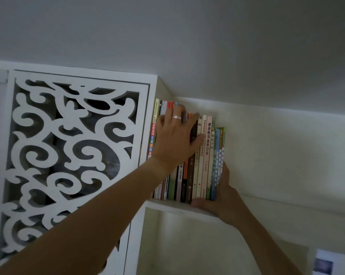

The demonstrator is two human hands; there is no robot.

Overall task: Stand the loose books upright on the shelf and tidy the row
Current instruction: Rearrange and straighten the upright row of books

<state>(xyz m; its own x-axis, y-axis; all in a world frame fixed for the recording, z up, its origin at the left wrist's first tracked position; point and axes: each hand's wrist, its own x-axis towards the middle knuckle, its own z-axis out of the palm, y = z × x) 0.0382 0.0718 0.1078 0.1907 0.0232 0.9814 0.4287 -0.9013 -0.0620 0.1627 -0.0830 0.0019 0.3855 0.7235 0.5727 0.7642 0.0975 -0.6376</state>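
White shelf (167, 205), one upright book row (205, 155), left hand (177, 135) flat on spines, right hand (223, 199) bracing end

**White shelf with a row of books**

A white shelf (167, 205) runs out from a white side wall (150, 135) on the left. A row of books (205, 155) stands upright on it, spines facing out, packed close together from the side wall toward the right. The tallest books are at the left end; the shortest, thin ones with green and blue spines (219, 155), close the row on the right. Beyond them the board continues rightward.
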